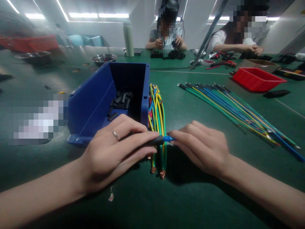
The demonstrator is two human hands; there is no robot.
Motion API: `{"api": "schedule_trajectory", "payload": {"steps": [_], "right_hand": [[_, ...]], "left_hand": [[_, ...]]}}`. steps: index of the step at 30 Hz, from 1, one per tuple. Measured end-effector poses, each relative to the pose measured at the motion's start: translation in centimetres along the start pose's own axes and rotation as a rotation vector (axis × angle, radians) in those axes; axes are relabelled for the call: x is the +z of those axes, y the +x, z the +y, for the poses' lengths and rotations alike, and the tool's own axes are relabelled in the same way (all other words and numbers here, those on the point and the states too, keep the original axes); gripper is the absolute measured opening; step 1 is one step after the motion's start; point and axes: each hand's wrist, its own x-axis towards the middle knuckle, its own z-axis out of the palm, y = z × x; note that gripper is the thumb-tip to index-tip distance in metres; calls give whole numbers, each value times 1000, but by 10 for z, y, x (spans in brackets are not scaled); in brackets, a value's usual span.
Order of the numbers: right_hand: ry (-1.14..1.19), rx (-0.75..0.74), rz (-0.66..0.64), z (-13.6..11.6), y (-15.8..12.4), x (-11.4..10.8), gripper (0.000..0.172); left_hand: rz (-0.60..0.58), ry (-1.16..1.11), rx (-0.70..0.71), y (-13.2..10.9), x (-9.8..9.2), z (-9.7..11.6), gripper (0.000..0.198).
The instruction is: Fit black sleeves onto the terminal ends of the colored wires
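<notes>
My left hand (pixel 119 146) pinches a short black sleeve (pixel 159 140) that looks like heat-shrink tubing. A blue wire (pixel 168 138) runs from the sleeve's right end to my right hand (pixel 202 144), whose fingertips are closed on it. Most of that wire is hidden by my fingers. Beneath and behind the sleeve lies a bundle of green, yellow and blue wires (pixel 160 117), bare copper showing at the near ends. Beside my left hand stands a blue bin (pixel 89 105) with several loose black tube pieces (pixel 121 100) in it.
To the right, wires with black-sleeved ends (pixel 221 105) lie fanned out on the green table (pixel 190 203). A red tray (pixel 258 79) stands behind them. Farther back are a metal bowl (pixel 104 59), a pale green bottle (pixel 128 39) and two people at work across the table.
</notes>
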Motion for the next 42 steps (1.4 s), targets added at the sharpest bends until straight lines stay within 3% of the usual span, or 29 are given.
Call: {"api": "schedule_trajectory", "payload": {"steps": [19,42], "right_hand": [[156,-43,-16,-2,-5,6,26],[111,-55,3,-6,-3,6,20]], "left_hand": [[6,-16,-4,-3,5,0,26],[54,20,113,-2,8,-1,30]]}}
